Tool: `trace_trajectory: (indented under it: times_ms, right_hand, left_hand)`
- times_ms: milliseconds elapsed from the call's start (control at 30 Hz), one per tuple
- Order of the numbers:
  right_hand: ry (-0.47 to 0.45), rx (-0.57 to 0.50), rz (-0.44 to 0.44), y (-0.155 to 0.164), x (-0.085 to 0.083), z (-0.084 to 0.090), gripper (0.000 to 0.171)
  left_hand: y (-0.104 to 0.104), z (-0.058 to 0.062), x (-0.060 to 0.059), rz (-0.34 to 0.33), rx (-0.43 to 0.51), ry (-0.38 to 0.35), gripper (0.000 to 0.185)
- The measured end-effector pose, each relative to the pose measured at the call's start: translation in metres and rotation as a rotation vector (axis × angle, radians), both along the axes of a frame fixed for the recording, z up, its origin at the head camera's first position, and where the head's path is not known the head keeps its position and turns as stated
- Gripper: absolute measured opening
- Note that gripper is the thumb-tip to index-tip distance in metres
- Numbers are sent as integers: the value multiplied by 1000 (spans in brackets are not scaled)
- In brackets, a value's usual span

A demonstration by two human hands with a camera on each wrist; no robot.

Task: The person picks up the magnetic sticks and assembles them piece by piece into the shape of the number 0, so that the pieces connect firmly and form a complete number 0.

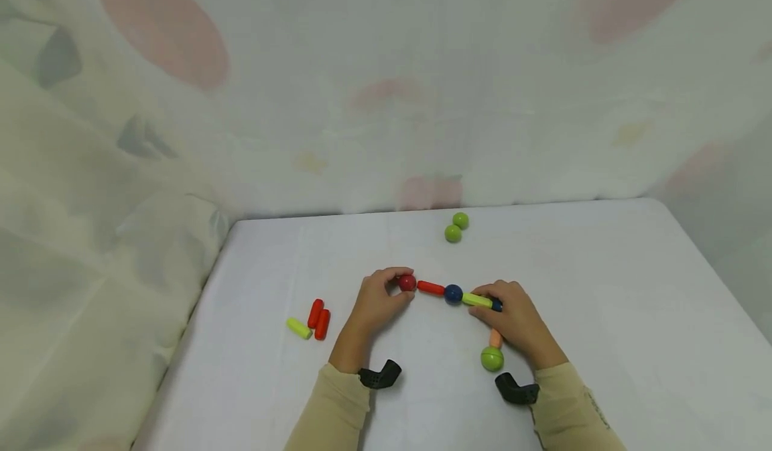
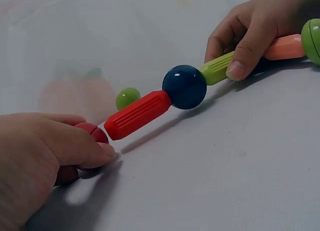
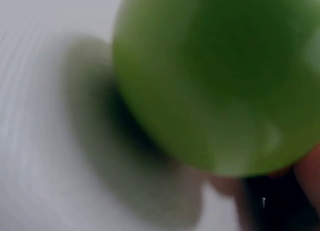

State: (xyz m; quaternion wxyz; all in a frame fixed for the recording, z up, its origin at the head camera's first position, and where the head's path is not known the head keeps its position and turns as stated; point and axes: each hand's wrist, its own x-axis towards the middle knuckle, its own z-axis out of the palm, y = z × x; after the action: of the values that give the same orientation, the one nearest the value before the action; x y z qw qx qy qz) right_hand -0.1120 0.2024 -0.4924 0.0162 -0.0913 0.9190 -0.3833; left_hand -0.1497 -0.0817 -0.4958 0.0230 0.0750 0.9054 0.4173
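Note:
My left hand pinches a red ball between thumb and fingers. Right beside that ball is the free end of a red ribbed rod, part of a joined chain. From the rod the chain runs to a dark blue ball, then a yellow-green rod, and a second dark blue ball partly covered by fingers. An orange rod and a green ball follow at the near end. My right hand grips the chain at the yellow-green rod, thumb along its side.
Two loose green balls lie near the back edge of the white table. To the left are two red rods and a yellow-green rod. A patterned cloth hangs behind the table.

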Motion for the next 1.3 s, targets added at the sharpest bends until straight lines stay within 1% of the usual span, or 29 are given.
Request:
trace_trajectory:
  times_ms: [233, 400, 467, 500, 733, 867, 933, 1100, 1200, 1300]
  right_hand:
    - [-10, 3, -2, -1, 1, 1, 28]
    - [-20, 6, -12, 0, 2, 1, 28]
    - [-26, 6, -16, 0, 3, 1, 28]
    - [-28, 4, -15, 0, 3, 1, 28]
    - [-17, -14, -4, -1, 1, 1, 28]
    - [-6, -10, -3, -1, 0, 2, 28]
    - [-3, -8, 1, -1, 0, 3, 28]
    - [-12, 2, 1, -2, 0, 3, 27]
    - [-25, 6, -4, -2, 1, 3, 27]
    - [-27, 5, -4, -2, 2, 2, 27]
  left_hand:
    - [1, 3, -1, -49, 13, 41, 39]
    - [0, 2, -3, -102, -11, 112, 40]
    - [0, 1, -4, -109, -15, 123, 38]
    - [-1, 1, -4, -108, -12, 122, 37]
    - [-2, 1, -1, -45, 30, 30, 40]
    - [-2, 2, -1, -23, 49, 5, 42]
    - [-2, 2, -2, -19, 37, 3, 43]
    - [-4, 2, -3, -62, -4, 18, 44]
    - [-5, 2, -4, -106, 7, 46, 43]
    - [-5, 2, -4, -127, 18, 68, 39]
